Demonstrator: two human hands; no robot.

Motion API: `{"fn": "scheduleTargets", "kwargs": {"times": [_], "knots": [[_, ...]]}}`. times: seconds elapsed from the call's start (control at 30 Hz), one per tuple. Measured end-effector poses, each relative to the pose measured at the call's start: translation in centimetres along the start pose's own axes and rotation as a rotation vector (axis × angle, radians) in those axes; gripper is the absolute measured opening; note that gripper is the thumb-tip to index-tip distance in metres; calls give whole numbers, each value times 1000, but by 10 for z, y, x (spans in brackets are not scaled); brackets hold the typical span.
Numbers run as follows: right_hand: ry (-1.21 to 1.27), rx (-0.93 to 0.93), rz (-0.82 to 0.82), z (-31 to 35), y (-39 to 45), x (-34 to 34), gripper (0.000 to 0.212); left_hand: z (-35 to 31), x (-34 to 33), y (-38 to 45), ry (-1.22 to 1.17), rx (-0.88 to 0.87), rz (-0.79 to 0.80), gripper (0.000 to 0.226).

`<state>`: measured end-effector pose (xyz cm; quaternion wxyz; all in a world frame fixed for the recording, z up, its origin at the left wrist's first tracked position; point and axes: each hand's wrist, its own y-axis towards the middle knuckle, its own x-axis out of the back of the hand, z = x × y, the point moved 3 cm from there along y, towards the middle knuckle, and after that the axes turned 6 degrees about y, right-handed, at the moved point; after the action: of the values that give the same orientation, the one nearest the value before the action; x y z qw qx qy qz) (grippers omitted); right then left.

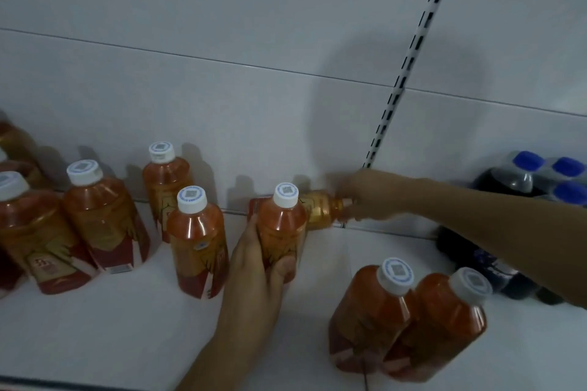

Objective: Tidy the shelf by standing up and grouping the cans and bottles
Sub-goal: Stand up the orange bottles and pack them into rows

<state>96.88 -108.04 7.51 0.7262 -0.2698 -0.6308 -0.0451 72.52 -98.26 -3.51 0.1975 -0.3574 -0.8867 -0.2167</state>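
Several orange tea bottles with white caps stand on the white shelf (127, 327). My left hand (257, 267) grips one upright bottle (281, 225) around its body at the shelf's middle. Behind it another bottle (320, 211) lies on its side against the back wall, its cap end pointing right. My right hand (365, 195) pinches that lying bottle at its neck and cap. Two upright bottles (371, 311) (444, 320) stand together at the front right. A further upright bottle (197, 241) stands just left of my left hand.
A group of upright orange bottles (101, 219) fills the left side. A pack of dark soda bottles with blue caps (521, 187) stands at the far right, behind my right forearm. A slotted upright rail (409, 63) runs up the back wall.
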Motion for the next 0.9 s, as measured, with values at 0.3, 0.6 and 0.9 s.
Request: {"fn": "scheduleTargets", "kwargs": {"times": [0.3, 0.6, 0.9], "knots": [[-15, 201, -197, 28, -26, 73, 37, 5, 0, 12, -41, 18, -56, 70], [41, 198, -259, 45, -24, 63, 41, -3, -3, 34, -49, 56, 55, 66], [12, 172, -219, 54, -41, 60, 62, -51, 7, -7, 236, 33, -37, 85]]}}
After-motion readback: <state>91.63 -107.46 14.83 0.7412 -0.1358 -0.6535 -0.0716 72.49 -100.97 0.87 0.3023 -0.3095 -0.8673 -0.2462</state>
